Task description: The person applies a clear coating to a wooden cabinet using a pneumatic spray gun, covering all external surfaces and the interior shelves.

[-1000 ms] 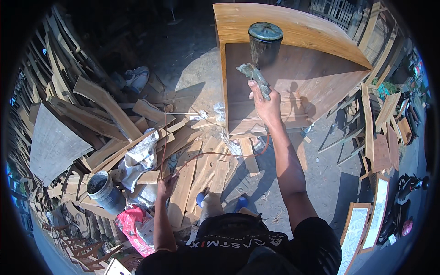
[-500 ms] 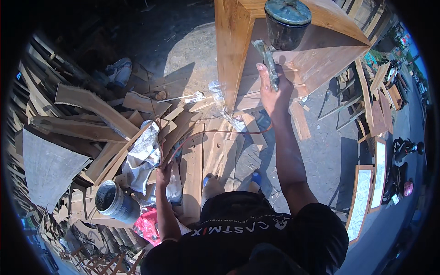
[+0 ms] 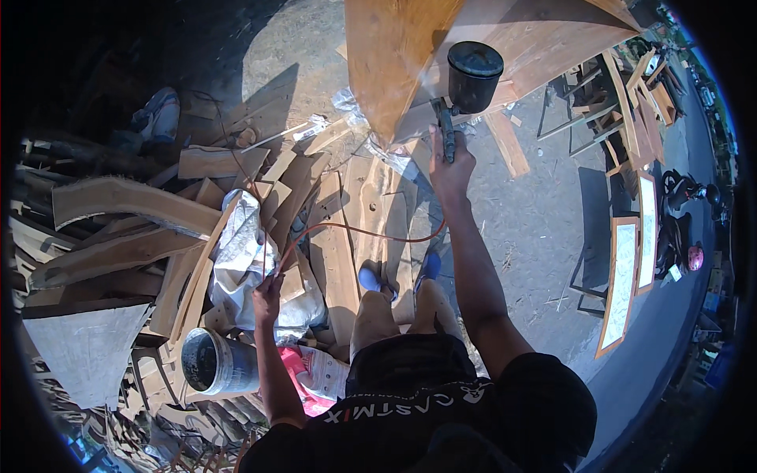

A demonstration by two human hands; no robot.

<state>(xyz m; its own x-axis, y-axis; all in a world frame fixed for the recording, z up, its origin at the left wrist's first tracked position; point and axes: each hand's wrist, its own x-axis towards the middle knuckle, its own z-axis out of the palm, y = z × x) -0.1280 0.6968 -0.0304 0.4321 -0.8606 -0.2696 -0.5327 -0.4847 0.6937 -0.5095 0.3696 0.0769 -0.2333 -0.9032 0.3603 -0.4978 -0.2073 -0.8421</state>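
Observation:
My right hand (image 3: 453,169) is closed around the handle of a spray gun (image 3: 445,126), held out in front of me. A dark round paint cup (image 3: 475,79) sits on top of the gun. Beyond it stands a large varnished wooden furniture piece (image 3: 398,59), with faint pale mist between it and the gun. A thin reddish-brown air hose (image 3: 359,229) runs from below the right hand across to my left hand (image 3: 268,298). That hand, low at the left, has its fingers wrapped around the hose. The gun's trigger is hidden.
Offcut boards (image 3: 138,201) pile up at the left beside a white sack (image 3: 236,252) and a grimy bucket (image 3: 206,361). Planks (image 3: 367,209) lie before my feet. At right stand framed panels (image 3: 620,280), a wood stack (image 3: 623,118) and a parked motorbike (image 3: 684,213).
The view has tilted, so the furniture piece sits higher in the picture and my feet show more. The spray gun has shifted left toward the piece's lower edge. Both hands keep their grips.

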